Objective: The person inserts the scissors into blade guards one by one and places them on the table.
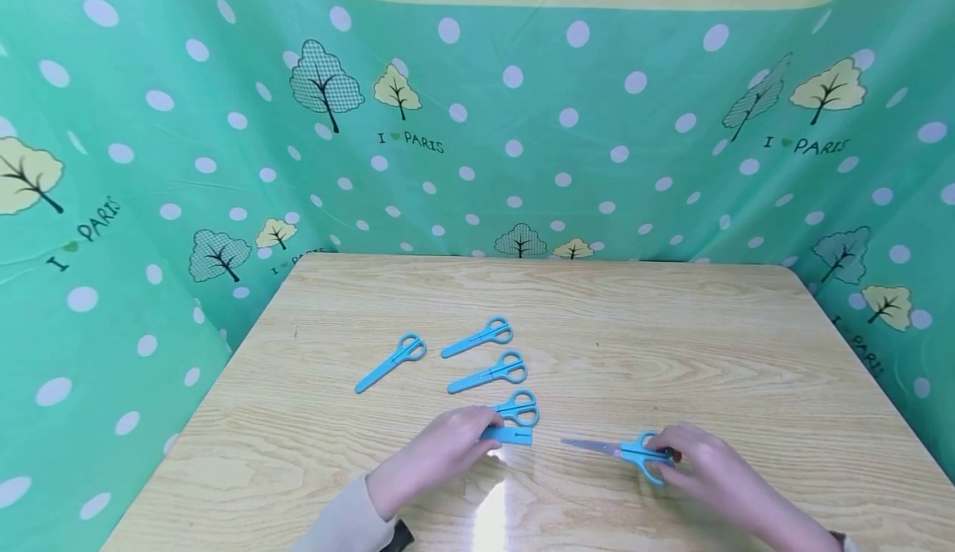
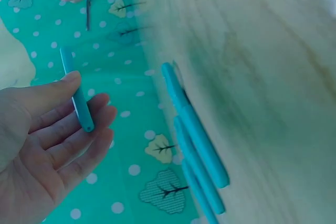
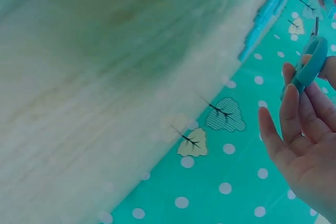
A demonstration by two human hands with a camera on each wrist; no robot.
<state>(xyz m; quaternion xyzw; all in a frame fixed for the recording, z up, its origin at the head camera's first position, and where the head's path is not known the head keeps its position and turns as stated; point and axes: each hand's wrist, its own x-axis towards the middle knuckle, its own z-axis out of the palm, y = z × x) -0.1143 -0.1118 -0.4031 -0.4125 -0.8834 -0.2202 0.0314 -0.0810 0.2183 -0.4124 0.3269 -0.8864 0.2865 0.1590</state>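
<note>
My left hand (image 1: 457, 440) pinches a blue scissors cover (image 1: 515, 435) between thumb and fingers, its open end facing right. Opposite it, my right hand (image 1: 697, 455) grips a pair of scissors (image 1: 640, 452) by the blue handles. The bare metal blades (image 1: 589, 446) point left toward the cover, with a gap between tip and cover. Just beyond the left hand lies another pair of blue scissors (image 1: 520, 409), its blade end hidden behind the fingers. In the left wrist view the cover (image 2: 77, 90) lies across the fingers under the thumb.
Three more blue scissors in covers lie on the wooden table (image 1: 671, 336): one pair at the left (image 1: 390, 363), one at the back (image 1: 477, 337), one nearer (image 1: 488, 373). A green dotted curtain (image 1: 477, 154) hangs round the table's back and sides.
</note>
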